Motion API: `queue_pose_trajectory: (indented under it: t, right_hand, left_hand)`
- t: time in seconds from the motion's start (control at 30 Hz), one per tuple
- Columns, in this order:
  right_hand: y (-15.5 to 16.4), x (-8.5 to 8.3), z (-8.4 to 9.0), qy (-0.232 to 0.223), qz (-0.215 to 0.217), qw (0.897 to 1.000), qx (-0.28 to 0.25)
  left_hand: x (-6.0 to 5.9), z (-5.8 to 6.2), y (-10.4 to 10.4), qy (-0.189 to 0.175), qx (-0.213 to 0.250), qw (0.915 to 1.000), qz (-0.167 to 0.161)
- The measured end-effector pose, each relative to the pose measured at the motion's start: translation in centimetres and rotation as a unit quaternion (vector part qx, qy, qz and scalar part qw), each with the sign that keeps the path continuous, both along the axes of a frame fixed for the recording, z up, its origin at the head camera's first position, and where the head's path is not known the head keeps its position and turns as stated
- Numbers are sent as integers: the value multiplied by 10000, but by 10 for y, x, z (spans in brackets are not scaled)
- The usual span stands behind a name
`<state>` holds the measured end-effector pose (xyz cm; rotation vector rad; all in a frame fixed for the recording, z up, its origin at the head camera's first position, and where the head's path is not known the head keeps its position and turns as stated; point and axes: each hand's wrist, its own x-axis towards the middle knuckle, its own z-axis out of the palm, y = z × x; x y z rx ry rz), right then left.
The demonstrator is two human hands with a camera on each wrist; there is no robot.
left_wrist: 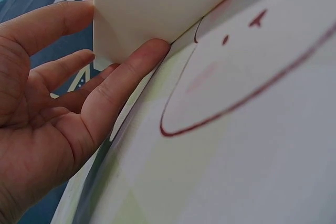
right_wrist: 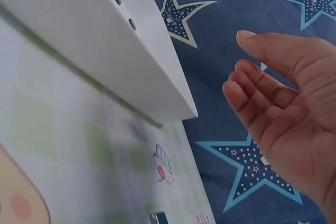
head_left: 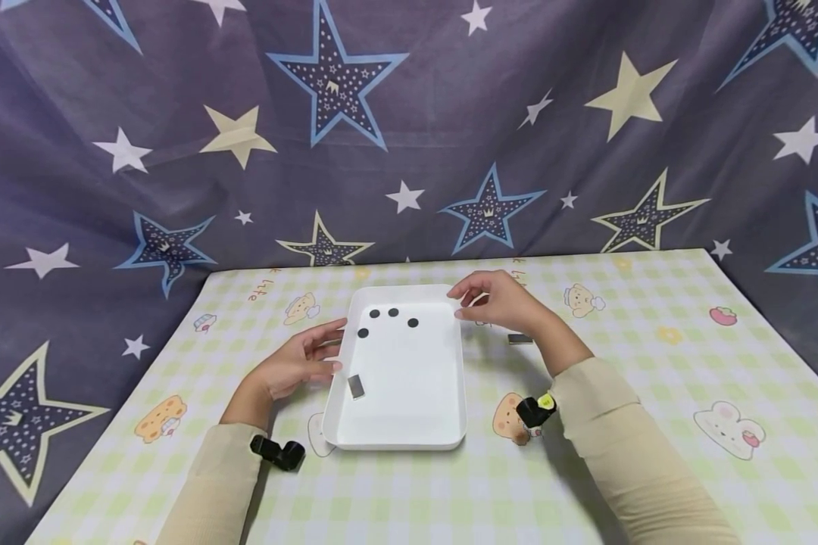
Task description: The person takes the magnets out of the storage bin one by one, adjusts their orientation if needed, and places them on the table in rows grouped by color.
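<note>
A shallow white tray [head_left: 409, 437] lies on the table, with several small black discs [head_left: 393, 312] toward its far left part. Nearer its left wall is a small silver rectangular piece [head_left: 357, 387]. My left hand [head_left: 298, 362] is at the tray's left side, and its fingertips touch the outer wall [left_wrist: 142, 14] in the left wrist view. By the far right corner is my right hand [head_left: 494, 299], fingers loosely bent with nothing between them. A gap shows between that hand [right_wrist: 289, 98] and the tray wall [right_wrist: 100, 45] in the right wrist view.
Another silver rectangular piece [head_left: 520, 339] lies right of the tray, beside the right forearm. A checked cloth with cartoon prints [head_left: 627, 454] covers the table. Behind its far edge hangs a dark star-patterned curtain [head_left: 423, 144]. Each wrist bears a small black camera [head_left: 278, 453].
</note>
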<state>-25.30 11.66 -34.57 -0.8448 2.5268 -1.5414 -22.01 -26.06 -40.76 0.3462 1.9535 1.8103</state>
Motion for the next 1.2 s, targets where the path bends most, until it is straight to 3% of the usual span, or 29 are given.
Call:
queue_pose_trajectory:
  t: [0.33, 0.67, 1.03, 1.2]
  right_hand:
    - [-20, -6, -1, -193, 152, 9997, 38]
    - [-39, -9, -3, -225, 397, 9987, -247]
    - [-55, -13, -4, -293, 560, 9980, -15]
    - [-65, -16, -5, -539, 699, 9961, -71]
  left_hand:
    - [-1, -1, 0, 49, -16, 10000, -10]
    - [-1, -1, 3, 29, 14, 10000, -40]
    - [-1, 0, 2, 25, -35, 10000, 6]
    - [-2, -2, 0, -15, -34, 10000, 9]
